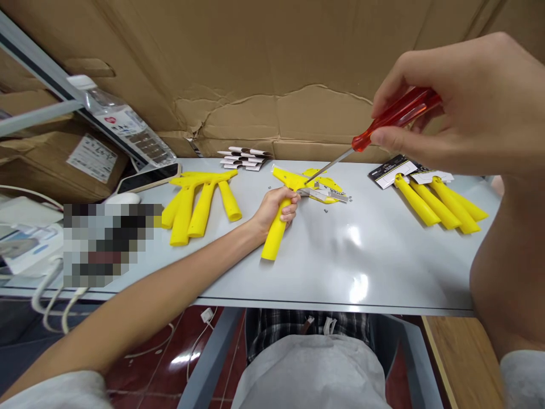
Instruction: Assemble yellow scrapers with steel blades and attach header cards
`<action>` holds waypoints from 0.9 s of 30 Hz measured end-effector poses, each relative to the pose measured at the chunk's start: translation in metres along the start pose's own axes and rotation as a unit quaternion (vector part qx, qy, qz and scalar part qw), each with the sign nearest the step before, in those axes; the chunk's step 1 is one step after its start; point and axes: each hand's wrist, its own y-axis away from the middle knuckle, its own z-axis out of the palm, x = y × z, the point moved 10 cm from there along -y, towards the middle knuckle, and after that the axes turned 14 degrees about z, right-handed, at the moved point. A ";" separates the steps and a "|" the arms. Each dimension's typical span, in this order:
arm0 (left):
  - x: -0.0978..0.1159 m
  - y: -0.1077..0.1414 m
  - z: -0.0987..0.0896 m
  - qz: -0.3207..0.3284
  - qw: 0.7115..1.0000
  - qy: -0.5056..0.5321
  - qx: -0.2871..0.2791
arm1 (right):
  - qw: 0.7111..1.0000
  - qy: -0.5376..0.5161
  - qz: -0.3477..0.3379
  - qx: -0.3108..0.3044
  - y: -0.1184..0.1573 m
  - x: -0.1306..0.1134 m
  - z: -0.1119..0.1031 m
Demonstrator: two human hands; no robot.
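Note:
My left hand (277, 211) is wrapped round the grip of a yellow T-shaped plastic handle (275, 241), holding it over the table. In my right hand (451, 108) is a screwdriver (398, 118) with a clear red handle. Its shaft slants down to the left, and the tip meets the head of the yellow handle near one end; whether it sits in a screw I cannot tell. Behind the handle lies a yellow plate or tray (327, 177) with thin metal blades (330, 195) and small screws on it. A few loose screws (326, 211) lie beside it.
Several yellow handles (198, 207) lie at left, near a phone (149, 177) and a plastic bottle (123, 122). Folded cards (244, 159) lie at the back. More yellow handles (440, 204) with black-and-white cards (394, 170) lie at right. Cardboard (276, 68) walls the table's (315, 267) far edge.

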 end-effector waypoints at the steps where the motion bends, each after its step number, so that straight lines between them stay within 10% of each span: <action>1: 0.000 -0.001 0.000 0.000 1.000 -0.001 -0.002 | 1.000 -0.008 -0.009 -0.007 0.000 0.001 0.001; 27: 0.001 0.004 0.003 -0.009 0.999 0.030 0.015 | 0.999 0.018 0.012 0.030 0.000 -0.004 -0.003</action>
